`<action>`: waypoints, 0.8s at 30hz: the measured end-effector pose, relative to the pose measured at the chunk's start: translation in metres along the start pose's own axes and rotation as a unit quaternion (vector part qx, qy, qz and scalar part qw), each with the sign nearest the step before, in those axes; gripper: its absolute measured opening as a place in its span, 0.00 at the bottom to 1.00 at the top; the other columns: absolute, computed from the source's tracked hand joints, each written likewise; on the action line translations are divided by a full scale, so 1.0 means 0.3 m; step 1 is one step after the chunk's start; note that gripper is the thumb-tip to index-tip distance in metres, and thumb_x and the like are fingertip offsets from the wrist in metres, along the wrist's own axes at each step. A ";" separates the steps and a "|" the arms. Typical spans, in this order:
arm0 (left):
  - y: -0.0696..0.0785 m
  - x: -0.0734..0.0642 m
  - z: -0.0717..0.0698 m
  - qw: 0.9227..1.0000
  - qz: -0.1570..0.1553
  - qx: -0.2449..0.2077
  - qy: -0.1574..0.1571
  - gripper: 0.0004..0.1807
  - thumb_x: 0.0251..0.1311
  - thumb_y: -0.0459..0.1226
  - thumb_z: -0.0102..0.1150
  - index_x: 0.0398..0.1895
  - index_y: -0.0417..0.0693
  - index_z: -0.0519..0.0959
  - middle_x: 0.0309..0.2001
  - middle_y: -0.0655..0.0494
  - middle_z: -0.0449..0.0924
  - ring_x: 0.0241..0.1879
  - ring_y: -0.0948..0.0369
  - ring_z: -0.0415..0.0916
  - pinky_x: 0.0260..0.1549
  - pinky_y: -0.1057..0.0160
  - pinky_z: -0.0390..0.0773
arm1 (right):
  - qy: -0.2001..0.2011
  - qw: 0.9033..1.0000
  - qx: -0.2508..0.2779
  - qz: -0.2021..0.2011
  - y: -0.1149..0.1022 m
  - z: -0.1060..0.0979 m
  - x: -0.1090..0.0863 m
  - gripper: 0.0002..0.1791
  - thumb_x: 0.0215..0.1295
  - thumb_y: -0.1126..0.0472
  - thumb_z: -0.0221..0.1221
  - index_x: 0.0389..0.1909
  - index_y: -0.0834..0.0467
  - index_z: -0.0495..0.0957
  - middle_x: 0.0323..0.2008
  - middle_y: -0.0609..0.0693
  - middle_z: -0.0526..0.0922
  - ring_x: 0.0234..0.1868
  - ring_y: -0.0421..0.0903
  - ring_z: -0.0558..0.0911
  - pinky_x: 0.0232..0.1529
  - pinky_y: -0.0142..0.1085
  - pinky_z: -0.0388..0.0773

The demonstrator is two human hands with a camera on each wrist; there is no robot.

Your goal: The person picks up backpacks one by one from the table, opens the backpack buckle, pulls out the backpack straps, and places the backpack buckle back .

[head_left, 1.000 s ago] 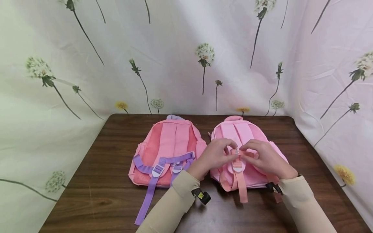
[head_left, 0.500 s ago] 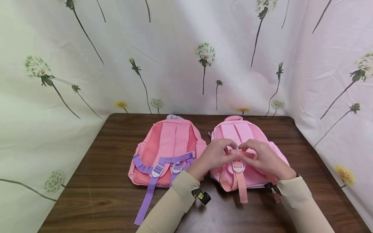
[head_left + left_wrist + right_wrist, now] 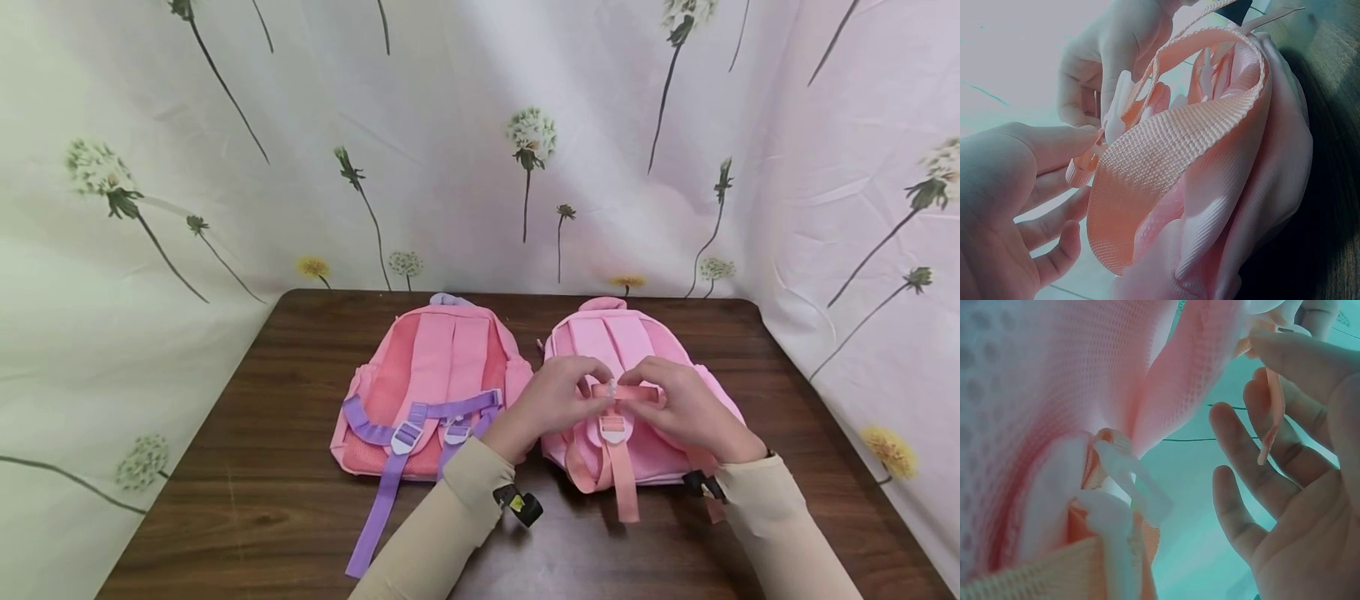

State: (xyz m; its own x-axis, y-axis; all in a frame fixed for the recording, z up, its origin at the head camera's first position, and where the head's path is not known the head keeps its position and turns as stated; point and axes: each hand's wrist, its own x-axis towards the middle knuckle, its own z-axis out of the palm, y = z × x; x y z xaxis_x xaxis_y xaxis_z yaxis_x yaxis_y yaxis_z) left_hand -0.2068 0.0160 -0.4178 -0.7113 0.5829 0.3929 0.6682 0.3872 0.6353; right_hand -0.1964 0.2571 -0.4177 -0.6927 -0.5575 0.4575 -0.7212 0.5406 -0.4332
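Two pink backpacks lie with their strap sides up. Over the right backpack point(image 3: 652, 337), my left hand point(image 3: 558, 400) and right hand point(image 3: 682, 404) meet at a small white buckle point(image 3: 611, 389) on an orange webbing strap point(image 3: 637, 392). In the left wrist view, the thumb and fingers of my left hand point(image 3: 1007, 165) pinch the strap right beside the buckle point(image 3: 1117, 109). My right hand point(image 3: 1300, 500) pinches at the buckle from the other side, its lower fingers spread near a hanging piece of strap point(image 3: 1275, 403). A second white buckle point(image 3: 612, 429) sits lower, its strap tail hanging down.
The left backpack point(image 3: 431, 354), with purple straps point(image 3: 382, 508) and white buckles point(image 3: 407, 437), lies beside my left forearm. Both bags rest on a dark wood table point(image 3: 277, 400). A flower-printed cloth point(image 3: 450, 167) hangs behind and at the sides.
The orange strap beside my right fingers has shifted slightly and now shows as a straighter band right of the buckle. Both hands stay at the buckle; the backpacks have not moved.
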 end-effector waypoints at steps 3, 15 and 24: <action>-0.001 -0.002 0.004 1.000 -0.003 -0.001 -0.005 0.11 0.62 0.36 0.74 0.46 0.44 0.86 0.40 0.55 0.87 0.34 0.61 0.81 0.34 0.75 0.73 | 0.001 1.000 0.008 -0.012 0.001 0.004 -0.001 0.17 0.54 0.66 0.79 0.41 0.48 0.86 0.36 0.36 0.85 0.36 0.36 0.79 0.40 0.28 0.75; 0.002 -0.008 0.006 1.000 -0.007 0.014 -0.006 0.12 0.62 0.38 0.73 0.47 0.45 0.86 0.39 0.57 0.87 0.34 0.65 0.79 0.36 0.76 0.73 | -0.010 1.000 0.016 -0.002 0.002 0.011 -0.006 0.20 0.53 0.65 0.80 0.44 0.45 0.86 0.36 0.36 0.85 0.36 0.37 0.79 0.44 0.27 0.76; 0.003 -0.004 -0.004 1.000 -0.007 0.012 -0.003 0.12 0.61 0.38 0.74 0.46 0.46 0.86 0.38 0.57 0.87 0.33 0.65 0.80 0.35 0.76 0.73 | -0.010 1.000 0.027 -0.007 0.002 0.004 0.002 0.17 0.55 0.66 0.78 0.41 0.46 0.86 0.35 0.35 0.85 0.36 0.35 0.80 0.43 0.27 0.76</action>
State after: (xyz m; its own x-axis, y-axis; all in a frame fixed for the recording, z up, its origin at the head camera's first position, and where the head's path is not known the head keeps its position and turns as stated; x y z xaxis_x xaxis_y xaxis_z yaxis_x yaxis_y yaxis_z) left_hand -0.2058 0.0148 -0.4169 -0.7192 0.5821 0.3794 0.6631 0.4120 0.6250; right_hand -0.1972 0.2564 -0.4186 -0.6819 -0.5783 0.4479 -0.7299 0.4979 -0.4684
